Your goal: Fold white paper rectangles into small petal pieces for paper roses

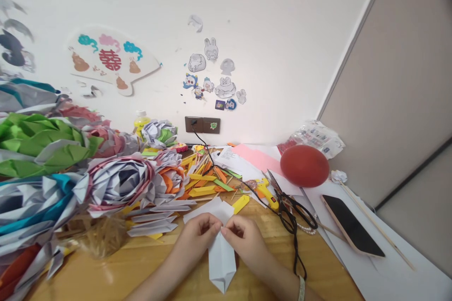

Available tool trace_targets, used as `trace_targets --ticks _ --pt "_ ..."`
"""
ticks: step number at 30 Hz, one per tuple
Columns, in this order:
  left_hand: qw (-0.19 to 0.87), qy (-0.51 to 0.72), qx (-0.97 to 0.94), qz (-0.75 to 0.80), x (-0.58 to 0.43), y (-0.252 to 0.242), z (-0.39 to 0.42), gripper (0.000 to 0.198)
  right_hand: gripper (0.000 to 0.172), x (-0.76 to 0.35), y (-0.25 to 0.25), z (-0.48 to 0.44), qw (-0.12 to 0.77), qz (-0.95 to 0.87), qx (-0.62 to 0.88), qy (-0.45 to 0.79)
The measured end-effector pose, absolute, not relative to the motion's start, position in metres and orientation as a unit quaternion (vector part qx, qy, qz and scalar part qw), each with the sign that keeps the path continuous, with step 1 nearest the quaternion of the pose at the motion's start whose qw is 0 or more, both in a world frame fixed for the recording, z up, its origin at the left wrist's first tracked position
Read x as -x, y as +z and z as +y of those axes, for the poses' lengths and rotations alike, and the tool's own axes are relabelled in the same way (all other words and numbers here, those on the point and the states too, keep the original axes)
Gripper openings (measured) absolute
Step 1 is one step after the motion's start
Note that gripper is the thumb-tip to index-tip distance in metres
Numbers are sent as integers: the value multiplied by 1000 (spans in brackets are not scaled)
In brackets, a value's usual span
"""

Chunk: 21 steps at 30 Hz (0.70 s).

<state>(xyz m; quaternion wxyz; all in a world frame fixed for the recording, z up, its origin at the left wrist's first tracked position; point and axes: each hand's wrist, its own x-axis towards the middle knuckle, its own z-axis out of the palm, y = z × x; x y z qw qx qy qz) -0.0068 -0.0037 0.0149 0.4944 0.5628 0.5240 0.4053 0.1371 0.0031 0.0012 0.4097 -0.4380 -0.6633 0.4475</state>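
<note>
A sheet of white paper [222, 263], folded to a point at its near end, lies between my hands over the wooden table. My left hand [202, 235] pinches it at the middle with thumb and forefinger. Opposite, my right hand [243, 237] grips the same spot, its fingertips almost touching the left ones. Beyond the fingers the paper widens into a flat, unfolded part. Close by on the left are several folded white paper strips [153, 223], and a yellow folded strip [241, 204] sits just past my right hand.
Large folded-paper flowers [120, 181] crowd the left side. Orange, yellow and green folded pieces [203, 183] pile up behind. To the right are a yellow glue gun [267, 193], black scissors [294, 209], a red balloon [304, 165], a phone [353, 225] and a wooden stick [379, 228]. A cord [243, 181] crosses the table.
</note>
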Motion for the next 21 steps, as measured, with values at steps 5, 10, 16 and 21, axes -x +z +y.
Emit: trace_targets --ticks 5,10,16,21 --pt "472 405 -579 528 6 16 -4 31 24 -137 6 2 405 -653 437 468" --pt "464 413 -579 529 6 15 -5 34 24 -140 10 1 408 -649 411 493" --pt "476 431 -562 521 10 13 -2 33 21 -147 5 6 376 -651 377 540" --pt "486 411 -580 508 15 13 3 27 13 -148 3 10 396 -698 395 448"
